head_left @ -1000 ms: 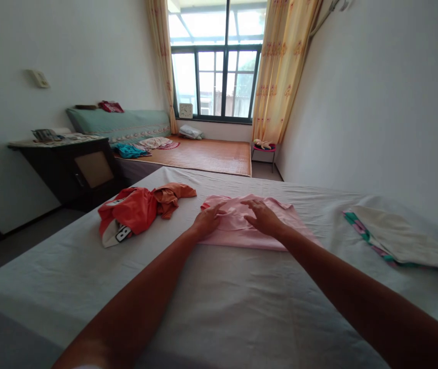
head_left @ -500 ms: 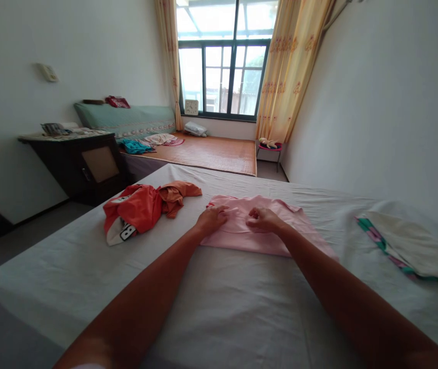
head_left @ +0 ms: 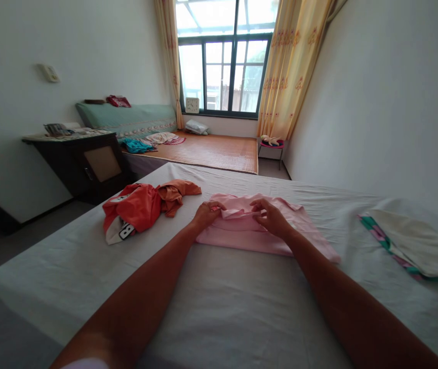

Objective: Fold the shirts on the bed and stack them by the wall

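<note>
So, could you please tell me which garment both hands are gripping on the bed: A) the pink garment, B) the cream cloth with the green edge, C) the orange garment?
A: the left hand and right hand both pinch a fold of the pink garment.

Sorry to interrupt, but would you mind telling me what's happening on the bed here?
A person has both hands on a pink garment lying on the white bed. The left hand and right hand each pinch a fold of its cloth. A crumpled orange garment lies to the left, and a cream cloth to the right.
</note>
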Demonstrator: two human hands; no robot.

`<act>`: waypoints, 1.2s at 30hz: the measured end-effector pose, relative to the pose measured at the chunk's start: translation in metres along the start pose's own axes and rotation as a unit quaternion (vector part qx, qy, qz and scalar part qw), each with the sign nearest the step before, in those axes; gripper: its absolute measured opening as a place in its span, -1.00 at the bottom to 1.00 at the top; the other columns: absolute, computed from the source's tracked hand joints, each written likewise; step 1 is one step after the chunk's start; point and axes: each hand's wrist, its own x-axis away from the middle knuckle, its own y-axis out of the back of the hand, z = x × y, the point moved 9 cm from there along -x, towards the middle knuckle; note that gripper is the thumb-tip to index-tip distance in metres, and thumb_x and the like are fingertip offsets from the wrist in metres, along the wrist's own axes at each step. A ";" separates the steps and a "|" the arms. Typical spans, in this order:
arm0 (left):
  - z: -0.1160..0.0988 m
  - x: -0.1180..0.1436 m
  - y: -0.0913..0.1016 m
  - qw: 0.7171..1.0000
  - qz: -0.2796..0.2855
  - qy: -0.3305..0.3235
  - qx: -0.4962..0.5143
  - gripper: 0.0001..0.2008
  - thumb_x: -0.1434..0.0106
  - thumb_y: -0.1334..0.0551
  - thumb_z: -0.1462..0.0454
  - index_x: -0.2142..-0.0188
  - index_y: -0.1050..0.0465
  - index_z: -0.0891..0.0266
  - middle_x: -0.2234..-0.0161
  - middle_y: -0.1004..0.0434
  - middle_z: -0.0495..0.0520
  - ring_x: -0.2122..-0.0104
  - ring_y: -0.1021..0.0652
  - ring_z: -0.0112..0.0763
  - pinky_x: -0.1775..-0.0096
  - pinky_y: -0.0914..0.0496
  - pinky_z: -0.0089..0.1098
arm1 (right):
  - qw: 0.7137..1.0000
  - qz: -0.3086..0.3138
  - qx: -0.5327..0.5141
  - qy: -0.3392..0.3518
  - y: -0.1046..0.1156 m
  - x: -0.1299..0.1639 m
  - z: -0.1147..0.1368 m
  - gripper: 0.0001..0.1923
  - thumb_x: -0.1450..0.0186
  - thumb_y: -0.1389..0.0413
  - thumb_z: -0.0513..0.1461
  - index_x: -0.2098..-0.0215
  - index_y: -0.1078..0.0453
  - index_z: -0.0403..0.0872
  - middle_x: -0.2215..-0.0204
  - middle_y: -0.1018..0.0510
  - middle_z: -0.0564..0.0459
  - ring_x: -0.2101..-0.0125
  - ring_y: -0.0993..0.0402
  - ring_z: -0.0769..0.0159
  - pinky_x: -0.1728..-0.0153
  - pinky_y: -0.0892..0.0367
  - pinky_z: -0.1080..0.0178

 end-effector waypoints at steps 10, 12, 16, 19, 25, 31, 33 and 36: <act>0.001 0.004 0.018 0.993 -0.030 -0.008 -0.118 -0.69 -0.07 -0.09 0.45 0.34 -0.59 0.20 0.28 -0.56 0.02 0.23 -0.52 -0.38 0.10 -0.36 -0.43 | 0.971 0.241 0.004 0.001 -0.022 0.015 0.025 -0.75 -0.25 -0.06 -0.10 0.32 -0.46 -0.10 0.43 -0.55 0.05 0.41 -0.43 0.34 0.36 -0.30 0.32; -0.006 0.007 0.020 0.990 -0.035 -0.017 -0.134 -0.71 -0.14 -0.10 0.39 0.26 -0.58 0.18 0.29 -0.55 0.02 0.26 -0.52 -0.38 0.13 -0.37 -0.42 | 0.989 0.144 0.042 -0.010 -0.009 0.007 0.021 -0.71 -0.28 -0.01 -0.08 0.38 -0.44 -0.11 0.50 -0.52 0.06 0.49 -0.38 0.37 0.43 -0.25 0.32; -0.021 0.015 0.001 0.983 0.026 -0.074 -0.167 -0.75 -0.19 -0.14 0.29 0.21 -0.57 0.14 0.22 -0.54 0.03 0.24 -0.51 -0.37 0.11 -0.36 -0.42 | 0.989 0.126 0.082 0.001 -0.014 0.006 0.019 -0.81 -0.21 -0.09 -0.16 0.30 -0.48 -0.06 0.45 -0.54 0.08 0.49 -0.38 0.38 0.43 -0.23 0.33; -0.020 0.018 -0.011 0.970 0.069 -0.073 -0.223 -0.81 -0.18 -0.17 0.24 0.30 -0.58 0.13 0.22 -0.53 0.04 0.18 -0.49 -0.31 0.09 -0.35 -0.39 | 0.967 0.230 0.103 -0.023 -0.028 0.016 0.014 -0.87 -0.14 -0.12 -0.23 0.36 -0.50 -0.04 0.47 -0.55 0.11 0.47 -0.39 0.38 0.45 -0.22 0.35; -0.026 0.022 -0.009 0.945 0.070 -0.046 -0.315 -0.81 -0.22 -0.14 0.24 0.31 -0.56 0.14 0.19 -0.52 0.08 0.12 -0.47 -0.22 0.11 -0.35 -0.31 | 0.958 0.239 0.155 -0.027 -0.020 0.020 0.014 -0.89 -0.12 -0.12 -0.28 0.41 -0.49 -0.06 0.47 -0.56 0.10 0.46 -0.43 0.35 0.44 -0.24 0.35; -0.042 0.040 -0.052 0.931 0.114 -0.145 -0.315 -0.60 -0.36 0.01 0.17 -0.13 -0.32 0.19 -0.16 -0.31 0.14 -0.15 -0.30 -0.22 -0.16 -0.15 -0.21 | 0.966 0.104 0.224 0.075 -0.044 0.016 0.024 -0.59 -0.39 0.15 -0.15 -0.11 -0.34 -0.03 -0.08 -0.44 -0.04 -0.09 -0.29 0.21 -0.10 -0.14 0.14; -0.034 0.043 -0.066 0.927 0.147 -0.138 -0.317 -0.50 -0.37 0.06 0.06 -0.21 -0.21 0.22 -0.23 -0.22 0.16 -0.21 -0.21 -0.18 -0.21 -0.07 -0.16 | 0.953 0.142 0.266 0.033 -0.054 0.020 0.000 -0.48 -0.40 0.19 -0.05 -0.24 -0.18 -0.03 -0.23 -0.25 -0.02 -0.22 -0.11 0.19 -0.19 -0.02 0.08; -0.024 0.044 -0.073 0.924 0.166 -0.122 -0.321 -0.43 -0.38 0.14 0.00 -0.26 -0.11 0.22 -0.28 -0.11 0.15 -0.26 -0.13 -0.16 -0.23 0.01 -0.13 | 0.930 0.169 0.325 -0.037 -0.040 0.024 -0.043 -0.39 -0.39 0.28 0.03 -0.31 -0.06 -0.05 -0.31 -0.08 0.01 -0.29 0.08 0.20 -0.25 0.15 0.08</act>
